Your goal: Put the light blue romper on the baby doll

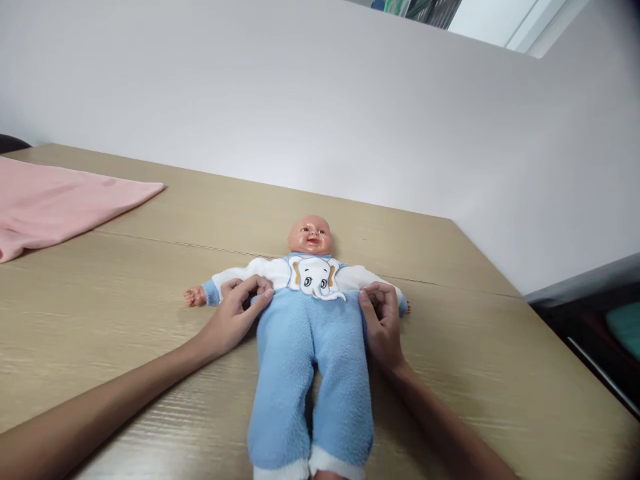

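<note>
A baby doll lies on its back on the wooden table, head away from me, arms spread. It wears a white top with an elephant picture and light blue fleece trousers with white cuffs. On the left, my left hand pinches the trousers' waist edge between thumb and fingers. My right hand is closed on the same waist edge at the other side, its fingers curled by the doll's sleeve.
A pink cloth lies at the table's far left. The wooden table meets a pale wall behind. Dark furniture with a teal item stands beyond the right edge.
</note>
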The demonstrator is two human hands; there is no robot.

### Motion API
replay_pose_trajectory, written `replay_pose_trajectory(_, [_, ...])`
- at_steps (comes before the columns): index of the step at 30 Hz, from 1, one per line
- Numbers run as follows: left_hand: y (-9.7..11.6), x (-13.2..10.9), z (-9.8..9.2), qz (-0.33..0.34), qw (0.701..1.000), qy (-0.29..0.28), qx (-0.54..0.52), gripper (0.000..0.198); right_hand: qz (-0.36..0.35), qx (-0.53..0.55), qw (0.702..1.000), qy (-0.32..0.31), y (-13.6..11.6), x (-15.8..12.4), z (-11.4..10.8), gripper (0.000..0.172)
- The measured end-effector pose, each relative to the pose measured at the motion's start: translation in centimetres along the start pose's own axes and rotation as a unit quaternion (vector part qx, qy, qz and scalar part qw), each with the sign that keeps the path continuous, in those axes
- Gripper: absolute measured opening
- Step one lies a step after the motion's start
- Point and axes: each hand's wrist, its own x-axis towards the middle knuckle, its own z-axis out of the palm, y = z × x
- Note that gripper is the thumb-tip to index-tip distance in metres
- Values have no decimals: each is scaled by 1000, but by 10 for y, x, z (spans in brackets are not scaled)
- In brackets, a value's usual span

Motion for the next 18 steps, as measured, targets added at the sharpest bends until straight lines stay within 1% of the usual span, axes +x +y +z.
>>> replay_pose_trajectory(2, [0, 0, 3, 4, 1000, 21, 13, 34, -16, -39, 999, 11, 3, -1, 2, 19])
replay_pose_trajectory(4, [-1, 0, 6, 13, 999, 46, 22, 30, -17, -72, 997, 22, 7, -1, 4, 21])
replay_pose_trajectory(7, [-1, 2, 10, 29, 996, 77, 18, 23, -19, -87, 995, 44, 10, -1, 3, 22])
replay_pose_trajectory(10, [-1, 4, 11, 52, 993, 102, 10, 17, -29, -106, 992, 54, 8, -3, 0, 21])
replay_pose_trajectory(12, [-2, 4, 11, 66, 991, 113, -5, 15, -23, -121, 990, 62, 4, -7, -4, 21])
replay_pose_trajectory(13, [-2, 4, 11, 73, 990, 119, -21, 14, -9, -121, 990, 65, 1, -10, -7, 22])
replay_pose_trajectory(15, [-4, 0, 10, 95, 983, 143, -59, 11, 43, -102, 992, 67, -4, -17, -14, 24])
replay_pose_trajectory(16, [-6, -2, 9, 123, 976, 163, -75, 9, 76, -85, 991, 68, -7, -21, -18, 26])
replay_pose_trajectory(18, [-9, -8, 9, 212, 953, 198, -84, 5, 149, -43, 985, 71, -12, -30, -26, 32])
